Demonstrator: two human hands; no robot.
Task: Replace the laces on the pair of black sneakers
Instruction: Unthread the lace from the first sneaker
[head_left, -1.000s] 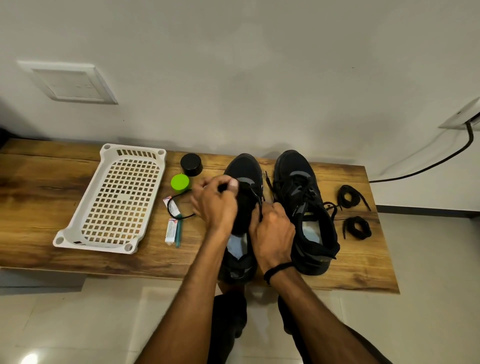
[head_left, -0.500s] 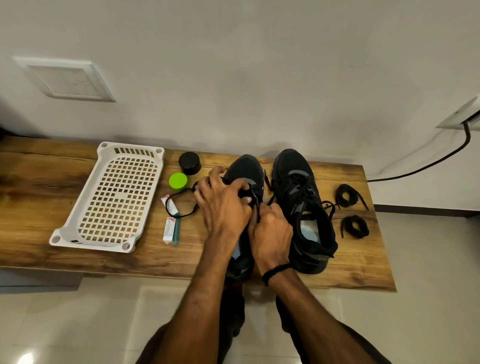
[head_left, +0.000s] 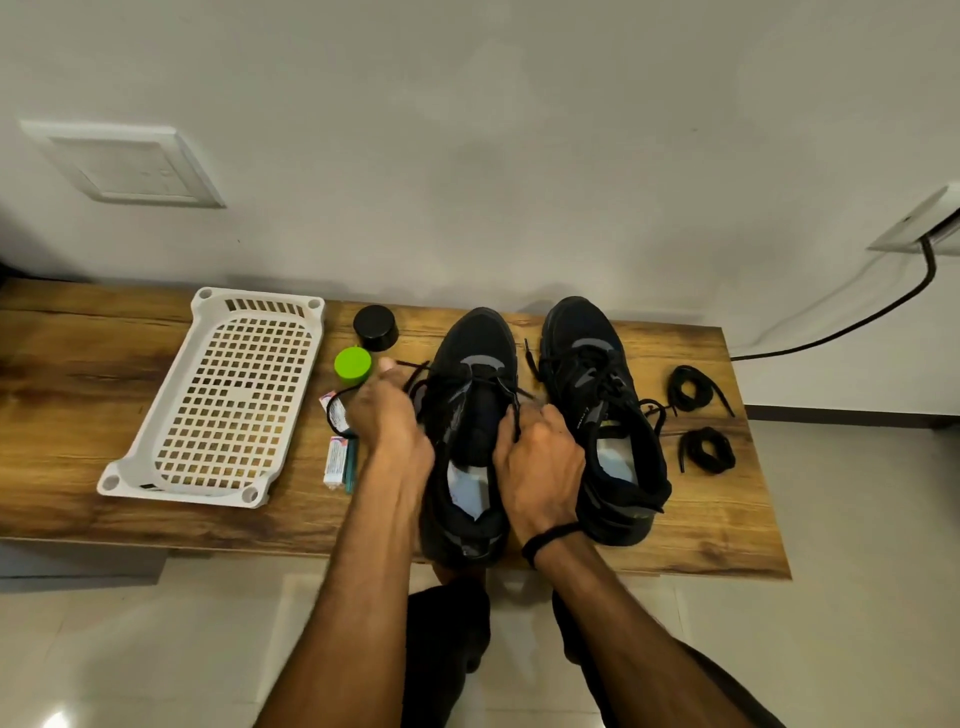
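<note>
The low black mesh sneaker with a grey toe band (head_left: 475, 358) is stood on the brown wooden bench (head_left: 78, 415), held between the two hands. A thin black lace (head_left: 413, 364) is pinched in the curled fingers of the left hand (head_left: 387, 415), which has been drawn from over the tongue out past the shoe's side. A slack loop is trailed beyond its knuckles. The opposite strand is gripped in the clenched right hand (head_left: 540, 452) beside the eyelets. More of the lace seems to have been freed, but unthreading looks unfinished. Two coiled black spare laces (head_left: 693, 452) are left untouched well beyond the right fingers.
</note>
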